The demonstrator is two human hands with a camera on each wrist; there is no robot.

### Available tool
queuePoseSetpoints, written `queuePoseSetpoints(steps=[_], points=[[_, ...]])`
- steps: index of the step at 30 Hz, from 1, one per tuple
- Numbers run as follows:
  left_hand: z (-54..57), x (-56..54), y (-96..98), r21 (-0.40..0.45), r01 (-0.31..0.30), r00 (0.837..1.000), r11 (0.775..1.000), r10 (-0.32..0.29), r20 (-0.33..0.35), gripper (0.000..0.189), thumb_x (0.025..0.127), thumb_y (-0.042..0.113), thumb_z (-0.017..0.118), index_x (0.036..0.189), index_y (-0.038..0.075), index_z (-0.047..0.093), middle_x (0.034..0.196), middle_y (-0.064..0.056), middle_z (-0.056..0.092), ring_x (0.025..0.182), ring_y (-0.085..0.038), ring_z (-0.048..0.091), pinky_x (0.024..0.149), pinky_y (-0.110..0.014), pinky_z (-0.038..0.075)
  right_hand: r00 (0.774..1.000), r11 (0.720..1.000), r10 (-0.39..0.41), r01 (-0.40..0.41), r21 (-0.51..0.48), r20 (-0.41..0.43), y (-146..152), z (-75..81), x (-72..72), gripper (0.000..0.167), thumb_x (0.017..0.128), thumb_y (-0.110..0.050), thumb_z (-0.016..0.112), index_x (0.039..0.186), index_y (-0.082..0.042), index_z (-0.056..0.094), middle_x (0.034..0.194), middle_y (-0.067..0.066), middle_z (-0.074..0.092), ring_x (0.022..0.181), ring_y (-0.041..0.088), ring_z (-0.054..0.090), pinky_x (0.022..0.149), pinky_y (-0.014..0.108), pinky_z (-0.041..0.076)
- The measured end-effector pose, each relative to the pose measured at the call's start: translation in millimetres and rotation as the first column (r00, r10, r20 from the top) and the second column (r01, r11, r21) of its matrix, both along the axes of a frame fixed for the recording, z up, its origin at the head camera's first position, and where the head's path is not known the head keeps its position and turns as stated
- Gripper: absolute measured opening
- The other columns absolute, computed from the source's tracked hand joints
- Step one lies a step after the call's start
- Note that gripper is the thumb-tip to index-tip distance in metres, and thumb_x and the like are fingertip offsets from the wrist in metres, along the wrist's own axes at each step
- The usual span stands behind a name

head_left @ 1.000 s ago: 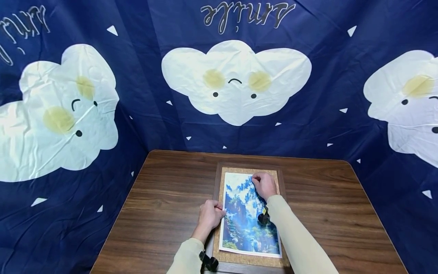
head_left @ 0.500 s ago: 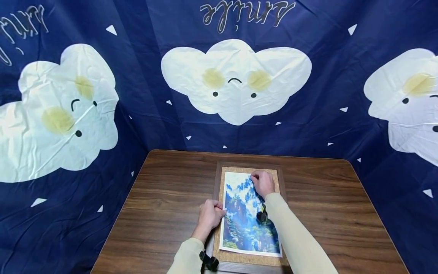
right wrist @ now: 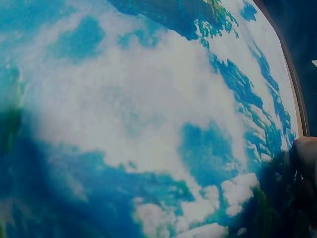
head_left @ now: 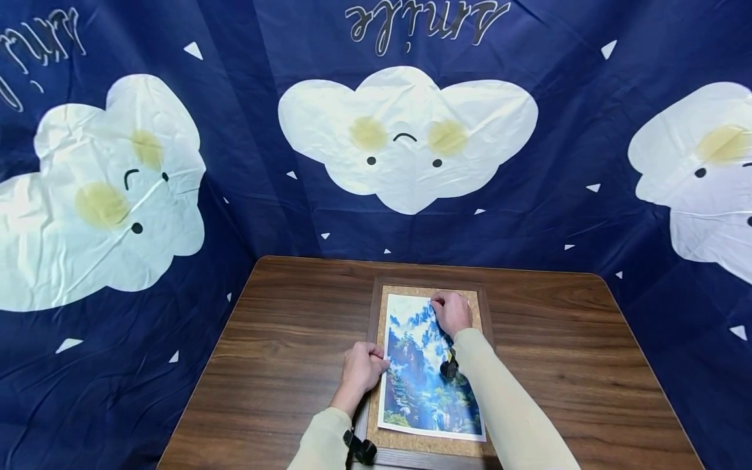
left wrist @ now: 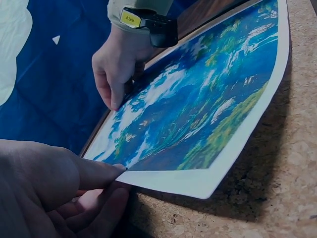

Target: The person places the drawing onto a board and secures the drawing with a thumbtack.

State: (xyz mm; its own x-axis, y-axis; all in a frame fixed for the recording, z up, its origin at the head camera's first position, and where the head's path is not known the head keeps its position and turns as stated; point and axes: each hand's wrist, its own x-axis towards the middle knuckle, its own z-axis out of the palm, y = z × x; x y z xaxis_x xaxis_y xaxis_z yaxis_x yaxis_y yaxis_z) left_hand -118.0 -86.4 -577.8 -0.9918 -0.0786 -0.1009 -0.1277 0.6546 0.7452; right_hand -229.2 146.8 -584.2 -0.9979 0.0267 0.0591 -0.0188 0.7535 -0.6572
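Observation:
A blue landscape print with a white border lies over a brown-framed cork board. My left hand holds the print's left edge. In the left wrist view, this hand has its thumb on top of the paper and its fingers under the edge. My right hand reaches across the print and pinches near its top edge; in the left wrist view the right hand's fingers point down at the paper. Whether it also holds something small is hidden. The print's near corner stands off the cork.
The board rests on a dark wooden table. Blue cloth with white clouds hangs behind the table and on both sides. Black wrist cameras sit on both cream sleeves.
The right hand has shifted very slightly to the left and up along the print's top. The left hand keeps its hold on the left edge. The print stays in nearly the same place.

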Motion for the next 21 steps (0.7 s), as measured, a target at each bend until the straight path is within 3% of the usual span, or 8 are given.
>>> queuePoseSetpoints(steps=[21], points=[[-2.4, -0.9, -1.7, 0.011, 0.009, 1.000, 1.000, -0.008, -0.031, 0.017, 0.078, 0.011, 0.090, 0.077, 0.012, 0.074, 0.070, 0.006, 0.074, 0.072, -0.015, 0.069, 0.074, -0.038, 0.056, 0.999, 0.999, -0.036, 0.036, -0.005, -0.008, -5.1, -2.7, -4.8, 0.014, 0.103, -0.019, 0.070, 0.103, -0.016, 0.083, 0.101, 0.005, 0.078, 0.094, 0.028, 0.071, 0.089, 0.053, 0.057]])
